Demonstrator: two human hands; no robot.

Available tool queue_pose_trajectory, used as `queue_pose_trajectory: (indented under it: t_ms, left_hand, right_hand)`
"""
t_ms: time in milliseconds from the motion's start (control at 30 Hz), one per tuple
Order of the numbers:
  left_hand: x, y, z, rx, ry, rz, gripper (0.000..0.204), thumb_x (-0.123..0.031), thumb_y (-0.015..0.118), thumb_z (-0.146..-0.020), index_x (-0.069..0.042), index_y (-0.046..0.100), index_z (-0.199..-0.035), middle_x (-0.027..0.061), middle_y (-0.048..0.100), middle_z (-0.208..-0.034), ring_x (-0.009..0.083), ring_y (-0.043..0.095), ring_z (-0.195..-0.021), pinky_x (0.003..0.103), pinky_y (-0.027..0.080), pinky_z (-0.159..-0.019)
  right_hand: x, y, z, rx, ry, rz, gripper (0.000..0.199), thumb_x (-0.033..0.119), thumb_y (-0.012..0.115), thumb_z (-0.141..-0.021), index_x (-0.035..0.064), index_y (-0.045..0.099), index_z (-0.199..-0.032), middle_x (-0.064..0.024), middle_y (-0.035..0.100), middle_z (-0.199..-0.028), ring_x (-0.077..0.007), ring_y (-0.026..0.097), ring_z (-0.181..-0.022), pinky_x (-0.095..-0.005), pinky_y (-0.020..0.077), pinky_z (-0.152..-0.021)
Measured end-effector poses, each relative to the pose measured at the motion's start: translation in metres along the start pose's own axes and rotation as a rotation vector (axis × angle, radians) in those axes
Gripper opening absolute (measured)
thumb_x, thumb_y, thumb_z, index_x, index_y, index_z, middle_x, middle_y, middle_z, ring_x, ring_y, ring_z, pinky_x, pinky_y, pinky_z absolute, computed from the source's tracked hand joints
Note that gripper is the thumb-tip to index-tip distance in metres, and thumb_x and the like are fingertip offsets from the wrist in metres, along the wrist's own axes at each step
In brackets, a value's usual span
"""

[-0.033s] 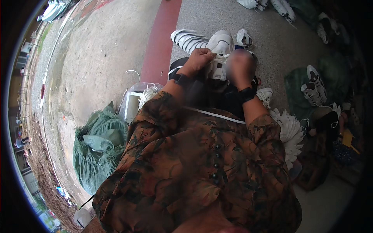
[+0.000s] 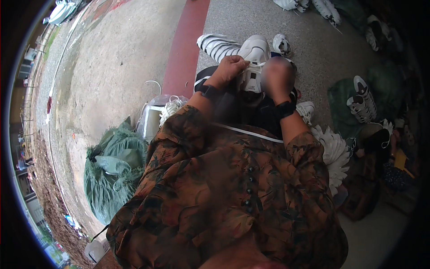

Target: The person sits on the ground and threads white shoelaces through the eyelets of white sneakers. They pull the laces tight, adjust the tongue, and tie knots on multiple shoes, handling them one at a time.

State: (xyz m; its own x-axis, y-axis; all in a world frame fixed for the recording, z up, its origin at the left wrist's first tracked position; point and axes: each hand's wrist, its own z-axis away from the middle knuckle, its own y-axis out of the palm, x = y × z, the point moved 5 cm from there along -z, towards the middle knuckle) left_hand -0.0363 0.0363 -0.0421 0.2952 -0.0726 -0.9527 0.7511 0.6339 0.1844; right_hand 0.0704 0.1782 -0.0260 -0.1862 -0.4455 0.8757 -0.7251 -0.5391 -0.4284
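A white sneaker [image 2: 255,47] lies in front of my lap with its toe pointing away from me. My left hand [image 2: 230,69] is at its left side, thumb and fingers pinched on a white shoelace [image 2: 256,65] that crosses the shoe's upper. On the other side, my right hand [image 2: 277,78] is close against the shoe; a blur covers its fingers, so their grip cannot be made out. The tongue [image 2: 252,83] of the shoe faces me, below the lace. Both wrists wear dark bands.
Stacked white shoe pieces [image 2: 218,47] fan out beyond my left hand, and another white shoe [image 2: 281,44] stands at the right. A green sack [image 2: 114,168] and a bundle of white laces [image 2: 172,106] sit left. More white shoe parts [image 2: 333,154] are piled right, near shoes [image 2: 363,101] on green cloth.
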Motion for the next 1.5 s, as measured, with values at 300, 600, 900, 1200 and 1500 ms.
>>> queue_pose_trajectory:
  t_ms: [300,600,900,1200,1500]
  left_hand:
    - [0.001,-0.002,-0.003,-0.026,0.053,-0.053,0.028,-0.026,0.061,-0.082,0.003,0.062,-0.08,0.0043,0.059,-0.068,0.0114,0.053,-0.063,0.026,0.043,-0.059]
    - [-0.007,0.0,0.007,-0.206,0.409,-0.788,0.028,-0.026,0.058,-0.08,0.001,0.063,-0.08,0.0222,0.062,-0.073,0.0378,0.061,-0.074,0.042,0.048,-0.068]
    - [-0.01,0.001,0.011,-0.229,0.409,-0.832,0.026,-0.025,0.058,-0.081,0.0,0.06,-0.086,0.0211,0.063,-0.075,0.0367,0.062,-0.074,0.043,0.048,-0.068]
    - [-0.021,-0.008,0.029,-0.263,0.294,-0.879,0.03,-0.021,0.062,-0.081,-0.001,0.055,-0.101,0.0143,0.061,-0.069,0.0286,0.063,-0.068,0.037,0.049,-0.063]
    - [-0.005,-0.093,0.062,-0.297,0.277,-0.14,0.013,-0.009,0.059,-0.081,-0.001,0.061,-0.091,0.001,0.061,-0.073,0.0108,0.057,-0.067,0.028,0.047,-0.062]
  right_hand:
    - [-0.005,-0.002,0.004,0.223,0.148,-0.333,0.014,0.011,0.058,-0.081,-0.0016,0.065,-0.079,-0.0027,0.061,-0.064,-0.0087,0.049,-0.05,-0.0229,0.0392,-0.049]
    - [-0.031,0.005,-0.007,0.194,0.13,0.243,0.033,0.025,0.062,-0.082,-0.0073,0.065,-0.077,-0.008,0.061,-0.063,-0.0157,0.056,-0.057,-0.033,0.0414,-0.054]
    - [-0.01,-0.001,0.002,0.409,0.313,-0.208,0.031,0.025,0.061,-0.085,0.0003,0.061,-0.067,0.0008,0.053,-0.061,-0.0083,0.044,-0.056,-0.0269,0.0337,-0.051]
    - [-0.003,-0.019,0.023,0.097,-0.115,0.056,0.015,0.008,0.062,-0.078,0.0042,0.059,-0.093,0.0002,0.054,-0.066,-0.0068,0.048,-0.055,-0.0236,0.0373,-0.05]
    - [-0.063,-0.091,0.029,0.0,0.085,-0.2,0.009,0.001,0.056,-0.08,0.0041,0.059,-0.088,0.0034,0.05,-0.066,-0.0043,0.042,-0.049,-0.0208,0.0317,-0.044]
